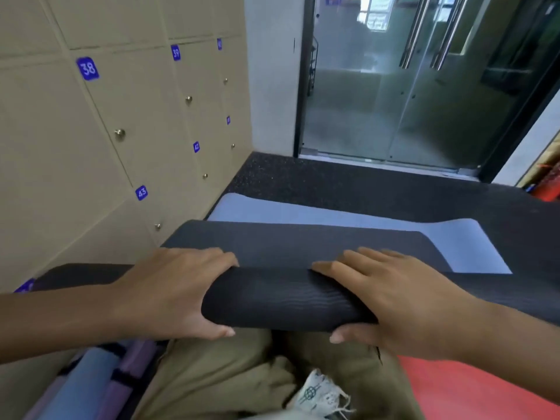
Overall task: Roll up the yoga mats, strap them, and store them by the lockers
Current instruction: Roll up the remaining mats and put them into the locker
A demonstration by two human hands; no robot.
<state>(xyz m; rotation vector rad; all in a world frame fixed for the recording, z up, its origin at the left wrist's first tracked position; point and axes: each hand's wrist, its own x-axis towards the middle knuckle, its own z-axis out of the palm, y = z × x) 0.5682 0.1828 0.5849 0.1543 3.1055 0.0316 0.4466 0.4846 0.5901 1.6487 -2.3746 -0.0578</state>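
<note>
Head view: the black yoga mat (288, 298) is being rolled on the floor right beside the lockers (91, 131), with its flat tail lying over a blue mat (333, 216). It's being gripped by the left hand (169, 292) and right hand (394, 301), fingers over the top, thumbs underneath. Looks soft, grippy, pretty light; probably best held near the middle so the roll's kept tight.

Both hands, left (169, 291) and right (403, 301), curled, thumbs under.
</note>
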